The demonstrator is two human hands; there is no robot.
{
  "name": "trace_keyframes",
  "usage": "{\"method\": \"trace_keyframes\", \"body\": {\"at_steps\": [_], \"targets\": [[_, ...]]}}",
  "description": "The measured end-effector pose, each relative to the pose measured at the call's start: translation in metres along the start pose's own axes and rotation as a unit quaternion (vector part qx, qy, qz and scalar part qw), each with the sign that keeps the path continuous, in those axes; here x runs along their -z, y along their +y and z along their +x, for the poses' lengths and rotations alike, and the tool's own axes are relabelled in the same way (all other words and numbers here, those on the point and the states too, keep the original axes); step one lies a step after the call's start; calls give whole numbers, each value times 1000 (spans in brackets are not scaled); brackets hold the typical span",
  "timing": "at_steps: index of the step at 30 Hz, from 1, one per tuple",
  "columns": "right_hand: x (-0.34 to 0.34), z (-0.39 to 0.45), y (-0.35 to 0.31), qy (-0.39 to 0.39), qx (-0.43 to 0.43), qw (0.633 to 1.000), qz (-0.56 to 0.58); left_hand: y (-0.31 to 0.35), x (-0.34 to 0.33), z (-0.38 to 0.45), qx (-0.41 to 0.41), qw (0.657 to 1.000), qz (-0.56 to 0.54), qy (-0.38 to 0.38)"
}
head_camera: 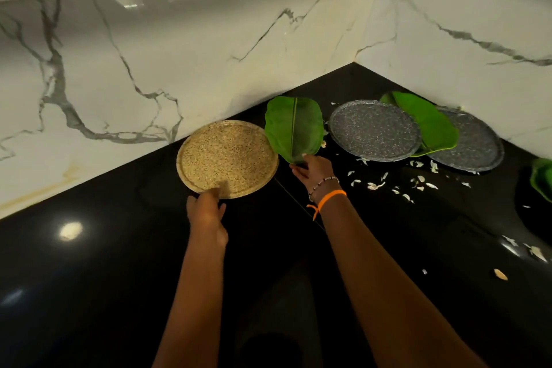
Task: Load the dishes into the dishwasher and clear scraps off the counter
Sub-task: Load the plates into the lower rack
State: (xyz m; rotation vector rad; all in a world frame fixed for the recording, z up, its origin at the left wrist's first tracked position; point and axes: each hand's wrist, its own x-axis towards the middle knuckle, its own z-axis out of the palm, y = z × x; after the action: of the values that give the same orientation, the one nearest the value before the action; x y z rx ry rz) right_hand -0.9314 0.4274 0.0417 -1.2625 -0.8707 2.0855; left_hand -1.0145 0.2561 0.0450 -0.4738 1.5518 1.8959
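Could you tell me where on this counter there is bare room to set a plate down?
The black counter is bare to the left of the left hand and below the tan plate, as is the strip between both forearms. It is crowded to the right: two grey speckled plates, green leaves and white scraps.

Left hand grips the round speckled tan plate's near rim; right hand pinches the broad green leaf just beyond its fingers.
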Motion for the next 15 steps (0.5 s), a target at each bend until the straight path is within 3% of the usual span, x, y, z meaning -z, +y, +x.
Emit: {"method": "trace_keyframes", "body": {"at_steps": [5,9,15], "targets": [[-3,21,-14,-12,1,1000,-2,13,-19,14,34,996,76,-22],[22,-2,-8,-43,-1,997,67,5,-34,16,30,992,100,-68],[95,-81,26,-134,28,980,145,-28,-53,-20,-43,986,-71,-143]]}}
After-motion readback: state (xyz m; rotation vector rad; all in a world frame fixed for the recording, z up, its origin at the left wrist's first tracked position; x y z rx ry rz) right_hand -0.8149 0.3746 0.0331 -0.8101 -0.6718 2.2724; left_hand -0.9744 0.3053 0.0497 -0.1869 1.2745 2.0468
